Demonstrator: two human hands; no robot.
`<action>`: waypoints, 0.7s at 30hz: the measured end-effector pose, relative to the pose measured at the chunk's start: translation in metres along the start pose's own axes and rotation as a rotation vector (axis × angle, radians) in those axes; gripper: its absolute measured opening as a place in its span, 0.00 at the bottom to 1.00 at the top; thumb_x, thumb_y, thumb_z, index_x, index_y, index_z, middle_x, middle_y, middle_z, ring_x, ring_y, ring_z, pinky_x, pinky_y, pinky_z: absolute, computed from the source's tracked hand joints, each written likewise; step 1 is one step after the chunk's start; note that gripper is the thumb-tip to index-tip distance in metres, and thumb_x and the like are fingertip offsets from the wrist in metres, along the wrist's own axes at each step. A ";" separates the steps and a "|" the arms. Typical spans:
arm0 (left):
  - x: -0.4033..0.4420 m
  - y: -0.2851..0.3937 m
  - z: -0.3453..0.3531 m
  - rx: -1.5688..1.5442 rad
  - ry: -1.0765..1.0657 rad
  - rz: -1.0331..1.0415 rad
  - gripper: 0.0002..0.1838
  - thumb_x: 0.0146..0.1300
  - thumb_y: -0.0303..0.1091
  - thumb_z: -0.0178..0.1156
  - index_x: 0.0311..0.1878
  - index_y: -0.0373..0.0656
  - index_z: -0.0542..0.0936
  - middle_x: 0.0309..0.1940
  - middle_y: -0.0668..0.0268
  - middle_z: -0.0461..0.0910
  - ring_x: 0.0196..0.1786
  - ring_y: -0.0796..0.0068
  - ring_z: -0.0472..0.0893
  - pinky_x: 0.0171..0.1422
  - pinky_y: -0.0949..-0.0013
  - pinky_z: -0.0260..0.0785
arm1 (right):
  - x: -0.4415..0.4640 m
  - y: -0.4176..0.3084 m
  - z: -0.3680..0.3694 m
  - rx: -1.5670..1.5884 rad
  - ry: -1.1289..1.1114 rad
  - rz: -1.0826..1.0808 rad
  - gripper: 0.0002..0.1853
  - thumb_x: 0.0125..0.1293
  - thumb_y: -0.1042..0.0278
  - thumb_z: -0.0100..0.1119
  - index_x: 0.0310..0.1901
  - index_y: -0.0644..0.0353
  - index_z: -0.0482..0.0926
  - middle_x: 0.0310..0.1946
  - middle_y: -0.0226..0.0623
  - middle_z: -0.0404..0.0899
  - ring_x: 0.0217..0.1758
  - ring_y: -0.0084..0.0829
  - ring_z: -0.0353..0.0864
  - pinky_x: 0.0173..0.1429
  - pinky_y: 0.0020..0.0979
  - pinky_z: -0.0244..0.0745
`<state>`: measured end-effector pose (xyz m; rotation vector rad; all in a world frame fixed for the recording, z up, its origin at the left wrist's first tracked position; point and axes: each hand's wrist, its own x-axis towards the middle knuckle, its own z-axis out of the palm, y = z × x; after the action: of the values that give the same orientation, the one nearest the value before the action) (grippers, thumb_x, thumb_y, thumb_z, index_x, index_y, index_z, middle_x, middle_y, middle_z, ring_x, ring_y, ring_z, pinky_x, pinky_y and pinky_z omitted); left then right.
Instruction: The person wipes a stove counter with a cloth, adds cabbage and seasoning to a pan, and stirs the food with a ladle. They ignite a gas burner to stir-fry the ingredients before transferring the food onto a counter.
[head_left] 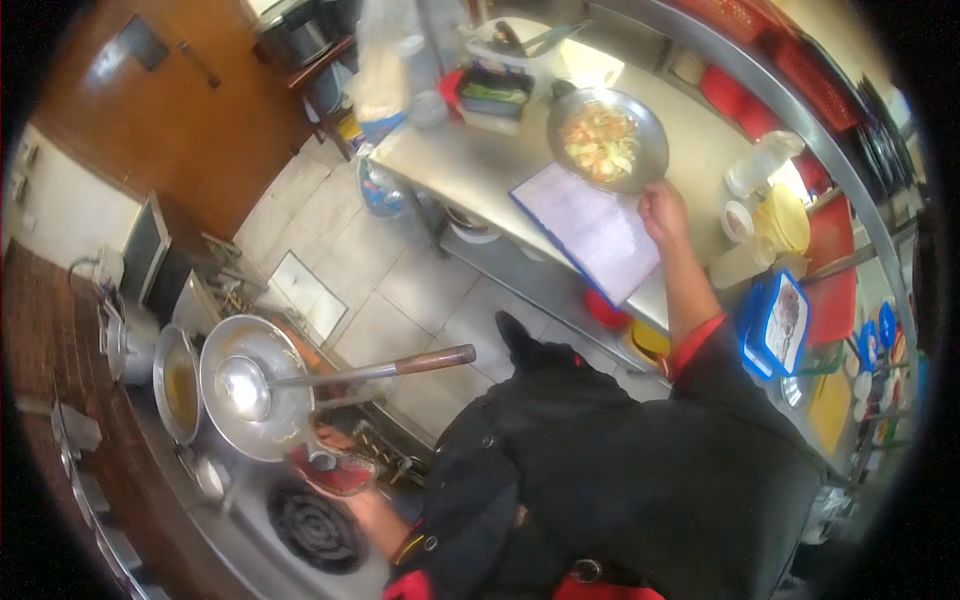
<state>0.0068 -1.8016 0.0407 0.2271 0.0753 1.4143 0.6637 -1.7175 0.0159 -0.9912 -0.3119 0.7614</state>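
Observation:
My left hand (335,470) is closed around a red cloth (345,474) at the near edge of a metal wok (290,420) at lower left. A ladle (243,388) lies in the wok, its wooden-ended handle reaching right over the floor. At upper right, my right hand (662,212) has its fingers closed at the near rim of a round metal pan (648,140). Chopped vegetables (598,138) fill the middle of the pan. Beneath the pan and hand lies a blue-edged white sheet or board (590,225) on the light worktop (430,160).
A second wok (180,385) and a coiled burner (315,528) are at left. On the worktop are a dark container (495,92), a clear jug (765,163) and a small bowl (737,221). Blue-rimmed trays (785,325) stand right of my right arm. A curved metal rail (850,170) crosses the upper right.

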 end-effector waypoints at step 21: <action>-0.912 -0.270 0.355 0.081 -0.061 0.280 0.27 0.67 0.45 0.53 0.61 0.33 0.68 0.55 0.44 0.73 0.52 0.53 0.79 0.46 0.53 0.81 | -0.468 -0.546 -0.801 -2.288 0.531 -0.707 0.13 0.62 0.53 0.58 0.33 0.53 0.82 0.29 0.35 0.81 0.34 0.38 0.81 0.36 0.40 0.76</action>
<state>0.1915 -2.7759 0.2574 0.3583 0.0524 1.6830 1.0193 -2.7303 0.0955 -2.8171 -1.0217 -1.0083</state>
